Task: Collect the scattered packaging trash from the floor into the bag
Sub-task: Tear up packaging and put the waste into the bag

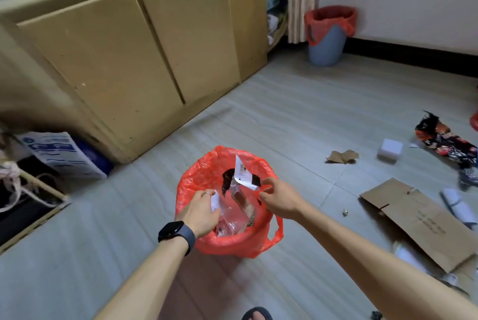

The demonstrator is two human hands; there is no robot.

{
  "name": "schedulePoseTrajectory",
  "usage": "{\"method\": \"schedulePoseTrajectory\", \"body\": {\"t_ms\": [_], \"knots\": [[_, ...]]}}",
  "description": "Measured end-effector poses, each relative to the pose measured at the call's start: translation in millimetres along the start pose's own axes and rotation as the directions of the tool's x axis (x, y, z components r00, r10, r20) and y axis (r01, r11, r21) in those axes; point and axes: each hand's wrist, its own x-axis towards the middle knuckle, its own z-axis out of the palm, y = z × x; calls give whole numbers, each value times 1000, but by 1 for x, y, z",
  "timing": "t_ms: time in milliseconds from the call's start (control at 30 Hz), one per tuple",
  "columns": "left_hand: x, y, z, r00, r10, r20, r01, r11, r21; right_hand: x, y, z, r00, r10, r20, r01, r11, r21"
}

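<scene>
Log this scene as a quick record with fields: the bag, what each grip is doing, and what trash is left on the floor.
bag: red bag, open, standing on the floor
left grip: holds white scrap over the bag
right grip: pinches labelled wrapper over the bag
floor trash left: flat cardboard, torn brown paper, white foam block, printed wrapper
other: blue bin by the wall

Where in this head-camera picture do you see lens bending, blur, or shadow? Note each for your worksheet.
Head view: the wide-angle lens bows the top edge of the cabinet; the far left edge is smeared, unfocused; the left hand, right hand and the wrappers they hold over the red bag look soft-edged; light is even and diffuse, with only faint shadows under the flat cardboard.
</scene>
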Motion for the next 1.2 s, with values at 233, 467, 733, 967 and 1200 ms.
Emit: {"method": "schedulePoseTrajectory", "body": {"t_ms": [233, 467, 733, 967, 1200], "knots": [[-6, 103, -6, 950, 307, 53, -312, 941, 130, -68, 57, -29, 993, 102, -55, -94, 986, 135], [-40, 269, 46, 766, 576, 285, -635, 748, 193, -180, 197, -53, 908, 394, -139, -356, 904, 237], [-101, 386, 201, 563, 658, 500, -761, 649, 3, -298, 390, -54, 606, 757, -244, -606, 638, 474], [-121, 402, 312, 448, 623, 641, -841, 537, 65, -323, 470, -102, 272, 808, -522, -584, 570, 578], [-140, 394, 384, 290, 592, 752, -948, 286, 141, -307, 547, -141, 242, 885, -398, -757, 428, 493]]}}
